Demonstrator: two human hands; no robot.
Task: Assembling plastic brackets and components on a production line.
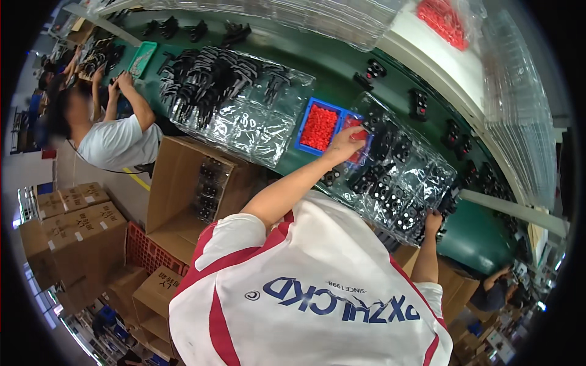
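one green tray (136, 71), apparently two blue bins (339, 121).

Illumination: bright, even, indoor, to my eye. Glare: sharp white glints on the clear trays (422, 173). Shadow: soft, gathered inside the open carton (170, 174). Focus: green bench (332, 78) fairly crisp; co-worker's head (71, 113) blurred. Rim: lines bowed, corners black.

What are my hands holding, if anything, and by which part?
Cannot be told: the left hand is near red pieces, the right hand beside black parts.
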